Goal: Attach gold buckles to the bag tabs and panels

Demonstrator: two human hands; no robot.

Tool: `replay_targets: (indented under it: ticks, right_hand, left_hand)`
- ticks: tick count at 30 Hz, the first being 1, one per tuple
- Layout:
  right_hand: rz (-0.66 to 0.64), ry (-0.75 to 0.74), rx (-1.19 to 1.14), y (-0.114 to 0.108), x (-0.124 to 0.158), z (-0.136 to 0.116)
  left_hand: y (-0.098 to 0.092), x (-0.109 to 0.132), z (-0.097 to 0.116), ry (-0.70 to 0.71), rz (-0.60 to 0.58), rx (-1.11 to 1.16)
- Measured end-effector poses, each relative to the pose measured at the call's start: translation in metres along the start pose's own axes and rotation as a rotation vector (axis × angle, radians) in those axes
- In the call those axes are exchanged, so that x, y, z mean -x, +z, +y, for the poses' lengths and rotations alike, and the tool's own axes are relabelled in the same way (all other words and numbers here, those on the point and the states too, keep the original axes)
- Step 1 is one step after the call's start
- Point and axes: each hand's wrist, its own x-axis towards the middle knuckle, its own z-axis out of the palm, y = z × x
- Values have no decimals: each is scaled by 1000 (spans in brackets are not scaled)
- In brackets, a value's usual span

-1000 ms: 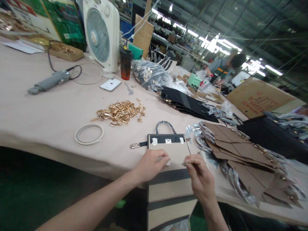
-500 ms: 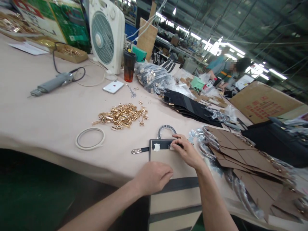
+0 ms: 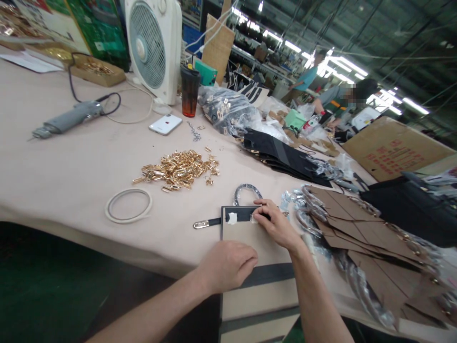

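A beige and black bag panel (image 3: 238, 245) hangs over the table's front edge, its black-banded end lying on the table. My left hand (image 3: 228, 266) is a closed fist above the panel's left part; whatever it holds is hidden. My right hand (image 3: 273, 221) rests at the panel's top right, thumb and fingers bent together over the black band beside a small pale patch; what they grip is hidden. Another white patch (image 3: 232, 218) sits on the band to the left. A plastic-wrapped handle (image 3: 246, 186) loops up behind the panel. A strap with a metal buckle (image 3: 201, 224) sticks out leftward.
Gold metal fittings (image 3: 180, 169) lie heaped beyond a tape roll (image 3: 128, 206). A grey electric screwdriver (image 3: 67, 119), phone (image 3: 165, 124), tumbler (image 3: 190, 90) and fan (image 3: 153, 47) stand or lie farther back. Brown bag panels (image 3: 360, 228) are stacked at right. People work in the background.
The camera view has shifted slightly, so the tabletop items appear a little farther left. Both hands keep nearly the same pose on and above the panel.
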Motion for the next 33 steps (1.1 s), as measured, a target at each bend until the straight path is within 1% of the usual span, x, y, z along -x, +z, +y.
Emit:
replay_targets:
  ticks: [6, 13, 18, 20, 22, 24, 28, 30, 33]
  right_hand:
    - [67, -2, 10, 7, 2, 3]
    - [115, -49, 20, 10, 6, 12]
    - [127, 13, -26, 8, 0, 18]
    - [142, 10, -44, 10, -4, 20]
    - [191, -6, -58, 16, -8, 23]
    - [273, -10, -61, 24, -10, 25]
    - [514, -2, 3, 45, -9, 29]
    - [586, 1, 5, 49, -7, 30]
    - [643, 33, -131, 41, -1, 25]
  left_hand:
    - [0, 0, 1, 3, -1, -4]
    - [1, -1, -1, 28, 12, -2]
    - [2, 0, -1, 55, 20, -6]
    - [2, -1, 0, 53, 29, -6]
    - [2, -1, 1, 43, 37, 19]
    - [1, -2, 2, 29, 44, 66]
    - [0, -3, 2, -13, 70, 215]
    - [-1, -2, 1, -81, 90, 300]
    - [-4, -3, -3, -232, 143, 453]
